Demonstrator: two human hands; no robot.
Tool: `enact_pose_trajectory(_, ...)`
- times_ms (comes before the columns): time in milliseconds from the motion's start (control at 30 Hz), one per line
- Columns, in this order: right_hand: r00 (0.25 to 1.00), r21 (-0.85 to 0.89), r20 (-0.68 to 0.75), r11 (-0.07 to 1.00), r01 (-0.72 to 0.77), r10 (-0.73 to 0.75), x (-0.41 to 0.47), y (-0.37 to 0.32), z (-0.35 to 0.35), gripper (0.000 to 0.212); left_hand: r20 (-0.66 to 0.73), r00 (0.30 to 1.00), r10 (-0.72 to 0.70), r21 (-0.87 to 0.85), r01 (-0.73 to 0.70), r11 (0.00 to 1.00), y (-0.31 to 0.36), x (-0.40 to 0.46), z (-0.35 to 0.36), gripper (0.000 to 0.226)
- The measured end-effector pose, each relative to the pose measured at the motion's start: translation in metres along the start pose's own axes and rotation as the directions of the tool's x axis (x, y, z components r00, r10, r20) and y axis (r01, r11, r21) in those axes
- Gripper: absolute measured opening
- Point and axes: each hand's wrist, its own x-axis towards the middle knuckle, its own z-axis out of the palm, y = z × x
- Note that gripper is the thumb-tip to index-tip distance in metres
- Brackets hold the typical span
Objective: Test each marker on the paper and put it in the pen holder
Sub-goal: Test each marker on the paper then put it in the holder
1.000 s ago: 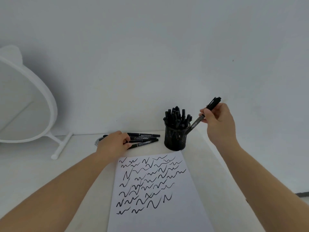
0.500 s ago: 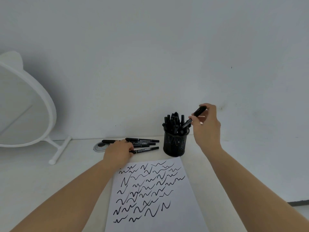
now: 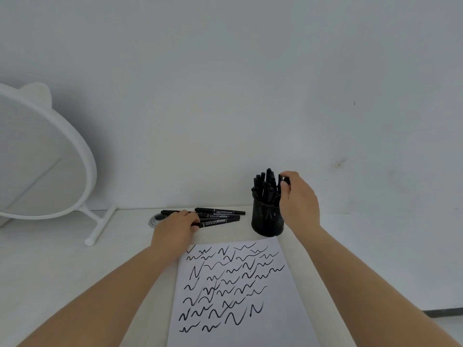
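At the far left I see a white round mirror (image 3: 42, 156) on a stand, tilted against the wall. Next to its foot a small round disc (image 3: 157, 219) sits in the table (image 3: 62, 266). My left hand (image 3: 175, 230) lies over a small bunch of loose markers (image 3: 220, 216) at the back of the table, its fingers curled round the near end of one of them. The paper (image 3: 238, 321) lies in front of me, its upper half and more filled with rows of black squiggles, the bottom strip bare. Just beyond its far right corner stands the black mesh holder (image 3: 266, 221), crowded with upright markers. My right hand (image 3: 298, 204) is at the holder's right rim, fingertips pinching the top of a marker (image 3: 285, 181) that looks nearly seated among the rest.

I judge the task well along: most markers are tested and stowed, and about four loose ones are left to try.

The table is plain white, set against a bare pale wall (image 3: 250, 83) with a few small marks.
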Motion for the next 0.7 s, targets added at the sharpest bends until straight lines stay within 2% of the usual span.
enact_pose_trajectory(167, 0.997, -0.173, 0.052, 0.984, -0.043, 0.053, -0.002, 0.004, 0.008, 0.035, -0.096, 0.988, -0.119, -0.197, 0.098, 0.975, 0.004, -0.025, -0.015, 0.017)
enact_pose_trajectory(300, 0.981, -0.301, 0.154, 0.951, -0.071, 0.121, -0.004, 0.007, 0.006, 0.043, -0.036, 0.991, -0.130, -0.444, 0.100, 0.890, 0.011, -0.047, -0.026, 0.011)
enact_pose_trajectory(367, 0.983, -0.306, 0.128, 0.948, -0.084, 0.128, -0.009, 0.005, 0.002, 0.046, -0.037, 0.991, -0.126, -0.508, 0.090, 0.856, 0.017, -0.058, -0.032, 0.018)
enact_pose_trajectory(467, 0.999, -0.175, -0.020, 0.984, -0.033, 0.030, -0.026, -0.008, -0.007, 0.043, -0.038, 0.992, -0.123, -0.602, 0.076, 0.795, 0.027, -0.074, -0.040, 0.023)
enact_pose_trajectory(567, 0.999, 0.122, -0.041, 0.993, 0.006, -0.001, -0.056, -0.026, -0.015, 0.020, -0.024, 0.991, -0.134, -0.715, 0.077, 0.695, 0.037, -0.093, -0.046, 0.018)
enact_pose_trajectory(633, 0.990, 0.357, 0.122, 0.927, -0.115, 0.076, -0.081, -0.040, -0.018, 0.010, -0.018, 0.991, -0.129, -0.753, 0.071, 0.654, 0.045, -0.105, -0.049, 0.015)
enact_pose_trajectory(700, 0.940, 0.471, 0.326, 0.845, -0.255, 0.101, -0.104, -0.051, -0.019, 0.017, -0.012, 0.995, -0.101, -0.761, 0.056, 0.646, 0.055, -0.117, -0.051, 0.015)
